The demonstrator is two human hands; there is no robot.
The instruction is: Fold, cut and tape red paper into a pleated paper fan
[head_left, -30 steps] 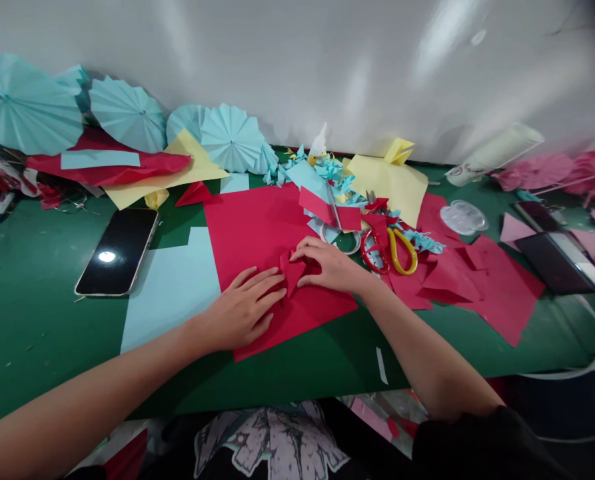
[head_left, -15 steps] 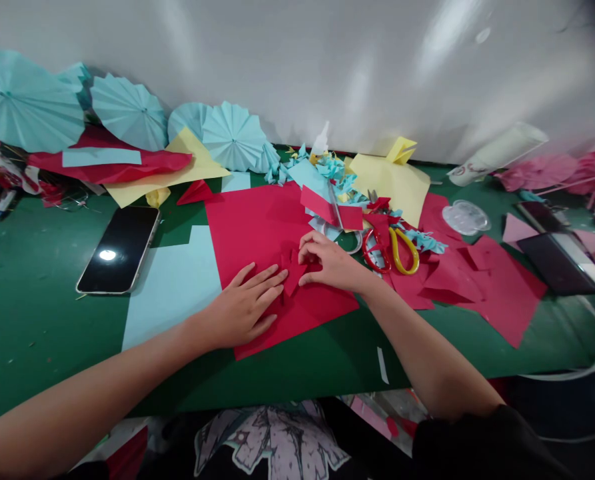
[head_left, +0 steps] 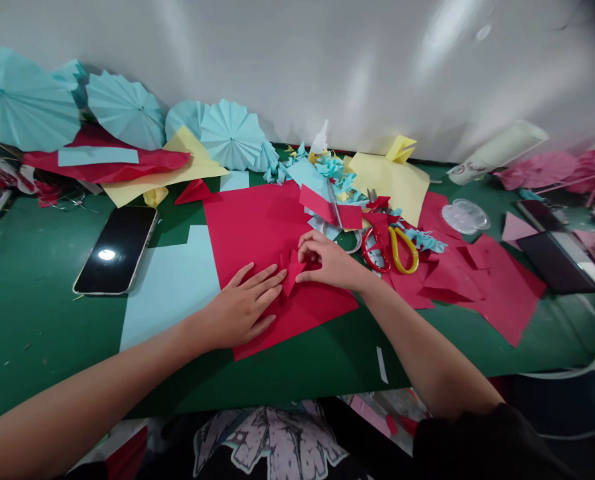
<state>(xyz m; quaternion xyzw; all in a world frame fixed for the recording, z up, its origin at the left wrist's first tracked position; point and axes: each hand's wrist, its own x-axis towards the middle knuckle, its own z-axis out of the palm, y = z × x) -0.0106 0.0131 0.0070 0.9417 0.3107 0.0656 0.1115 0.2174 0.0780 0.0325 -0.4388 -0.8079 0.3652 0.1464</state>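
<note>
My left hand [head_left: 247, 308] lies flat on a large red paper sheet [head_left: 252, 213], fingers stretched and spread. Its fingertips reach the edge of a small folded piece of red paper [head_left: 293, 272] that rests on the sheet. From the other side, my right hand [head_left: 327, 263] pinches this folded piece between curled fingers and thumb. Part of the fold is hidden behind the fingers. Beneath the red sheet's left side is a light blue sheet [head_left: 172, 293].
Scissors with red and yellow handles [head_left: 404, 252] lie right of my hand among paper scraps. A phone [head_left: 117, 250] is at the left. Pleated blue paper fans [head_left: 232, 137] and a white glue bottle [head_left: 320, 140] stand at the back. Red paper pieces [head_left: 502, 287] spread rightward.
Both hands stay almost in place, with the right thumb shifted slightly left along the folded red paper. The view has moved a little.
</note>
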